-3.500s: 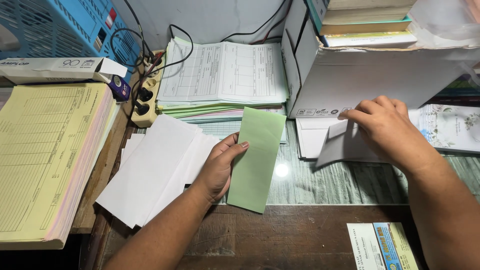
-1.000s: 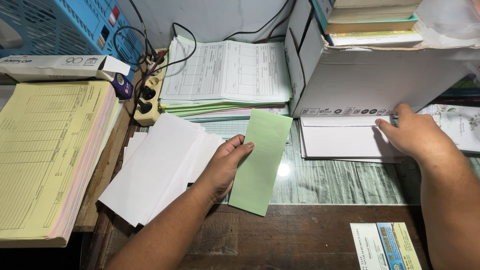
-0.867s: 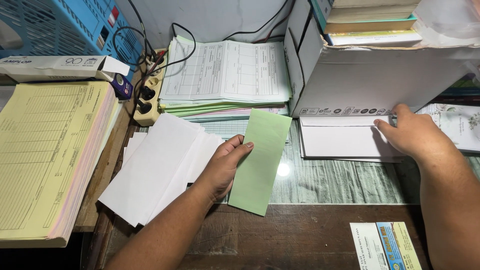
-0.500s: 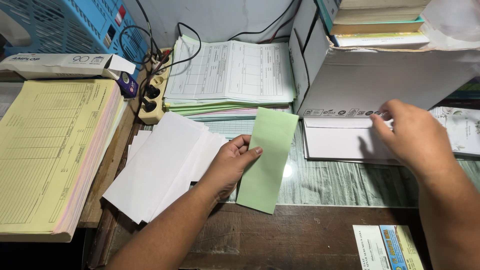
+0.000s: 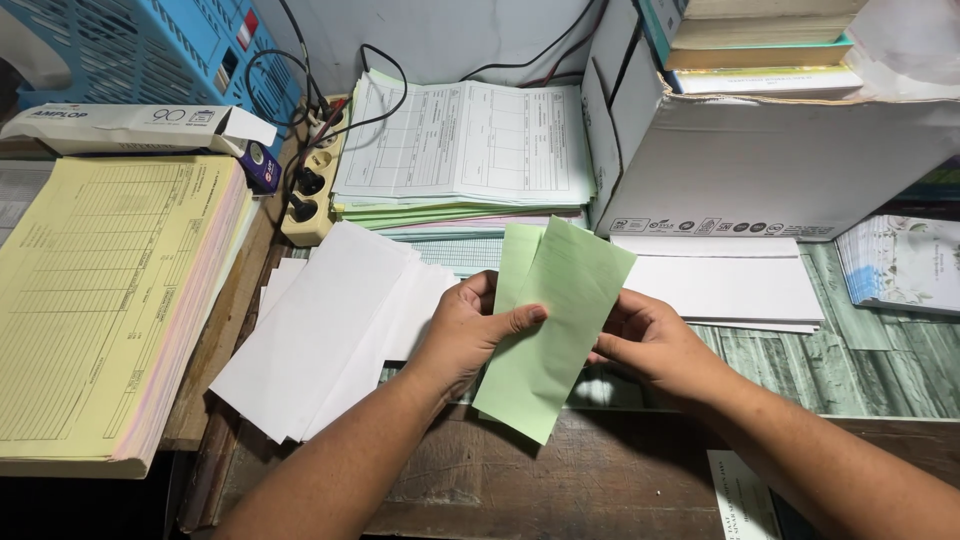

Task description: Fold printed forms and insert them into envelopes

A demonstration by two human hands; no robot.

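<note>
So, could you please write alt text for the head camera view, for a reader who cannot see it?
Both hands, left hand and right hand, hold folded green paper slips above a desk. Loose white envelopes lie to the left and a neat envelope stack to the right, with printed forms behind and a thick yellow form pad at far left.

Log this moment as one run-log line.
left hand: grips green slip | right hand: grips slip's right edge | slip: held above desk | white envelopes: left of hands
</note>
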